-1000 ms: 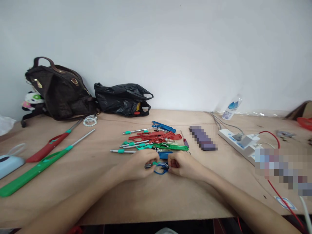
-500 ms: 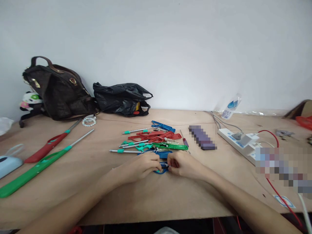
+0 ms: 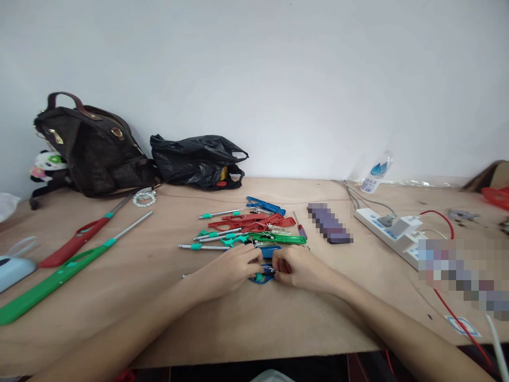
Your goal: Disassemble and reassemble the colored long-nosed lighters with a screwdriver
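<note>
Between my hands, near the table's middle, lies a blue lighter shell [image 3: 260, 280] with a teal part and thin white wire in it. My left hand [image 3: 234, 265] is at its left side, fingers bent down onto it. At its right, my right hand [image 3: 300, 268] pinches near a small dark part; the fingers hide most of it. Just beyond lie opened lighter pieces: a blue shell [image 3: 271, 252], a green shell [image 3: 278, 239], red shells [image 3: 254, 222] and metal tubes with teal collars [image 3: 207, 247]. A screwdriver [image 3: 302, 230] rests to their right.
Whole red [image 3: 71, 246] and green [image 3: 55, 281] lighters lie at the left. Behind are a dark backpack [image 3: 99, 154], a black plastic bag [image 3: 194, 159] and a bead bracelet [image 3: 144, 198]. A dark, pixelated object [image 3: 329, 223] and a power strip [image 3: 384, 231] are at the right.
The fingers of my left hand have lifted slightly, so more of the teal part and white wire shows. My right hand stays almost in place.
</note>
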Available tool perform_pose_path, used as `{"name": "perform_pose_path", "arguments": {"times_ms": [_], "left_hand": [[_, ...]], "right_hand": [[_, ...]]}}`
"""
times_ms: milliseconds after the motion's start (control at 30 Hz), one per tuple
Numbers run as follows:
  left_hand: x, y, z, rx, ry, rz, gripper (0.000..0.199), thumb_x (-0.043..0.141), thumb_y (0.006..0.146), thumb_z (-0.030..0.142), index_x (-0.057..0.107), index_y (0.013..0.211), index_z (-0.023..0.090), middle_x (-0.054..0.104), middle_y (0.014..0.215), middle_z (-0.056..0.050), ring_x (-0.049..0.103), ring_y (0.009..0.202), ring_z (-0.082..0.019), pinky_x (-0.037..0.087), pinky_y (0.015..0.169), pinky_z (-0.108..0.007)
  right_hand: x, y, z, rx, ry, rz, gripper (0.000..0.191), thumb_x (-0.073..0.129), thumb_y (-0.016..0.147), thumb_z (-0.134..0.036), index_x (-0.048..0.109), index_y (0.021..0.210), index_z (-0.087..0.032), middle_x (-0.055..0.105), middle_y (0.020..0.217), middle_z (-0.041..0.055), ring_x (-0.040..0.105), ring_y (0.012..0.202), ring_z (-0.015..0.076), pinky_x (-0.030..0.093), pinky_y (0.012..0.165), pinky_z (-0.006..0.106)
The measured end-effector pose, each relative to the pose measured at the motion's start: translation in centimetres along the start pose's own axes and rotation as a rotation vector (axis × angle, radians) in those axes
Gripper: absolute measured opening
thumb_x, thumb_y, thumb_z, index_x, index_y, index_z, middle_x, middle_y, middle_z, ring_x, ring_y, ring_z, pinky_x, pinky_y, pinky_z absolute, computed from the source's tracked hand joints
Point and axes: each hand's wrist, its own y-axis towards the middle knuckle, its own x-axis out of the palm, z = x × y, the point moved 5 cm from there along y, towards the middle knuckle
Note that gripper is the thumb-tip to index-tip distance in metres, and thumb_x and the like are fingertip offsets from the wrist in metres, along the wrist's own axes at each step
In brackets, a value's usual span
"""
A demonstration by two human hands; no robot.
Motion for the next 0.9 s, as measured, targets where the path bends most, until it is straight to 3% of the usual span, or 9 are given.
{"name": "perform_pose_path", "arguments": {"times_ms": [200, 433, 900], "left_hand": [[0.46, 0.02, -0.39, 0.008, 0.059, 0.05, 0.021, 0.043, 0.097, 0.014, 0.061, 0.088, 0.017, 0.057, 0.09, -0.006, 0.048, 0.079, -0.018, 0.036, 0.069, -0.029], [0.56, 0.27, -0.43, -0.036, 0.012, 0.092, 0.012, 0.05, 0.095, 0.017, 0.061, 0.088, 0.016, 0.057, 0.092, -0.005, 0.049, 0.08, -0.018, 0.036, 0.069, -0.028], [0.99, 0.25, -0.49, -0.053, -0.027, 0.125, 0.02, 0.043, 0.099, 0.019, 0.061, 0.092, 0.016, 0.058, 0.096, -0.007, 0.05, 0.083, -0.018, 0.037, 0.073, -0.029]], "right_hand": [[0.04, -0.01, 0.12, -0.007, -0.006, -0.014, 0.011, 0.06, 0.071, -0.011, 0.062, 0.079, -0.019, 0.061, 0.068, -0.0024, 0.05, 0.06, 0.0115, 0.027, 0.055, 0.023], [0.35, 0.12, 0.53, -0.035, 0.01, -0.007, 0.008, 0.062, 0.074, -0.012, 0.061, 0.079, -0.019, 0.061, 0.068, -0.0028, 0.051, 0.061, 0.0111, 0.026, 0.055, 0.023], [0.55, 0.37, 0.96, -0.014, 0.069, 0.002, 0.009, 0.064, 0.076, -0.01, 0.061, 0.078, -0.018, 0.061, 0.071, -0.0024, 0.052, 0.065, 0.0118, 0.028, 0.058, 0.022]]}}
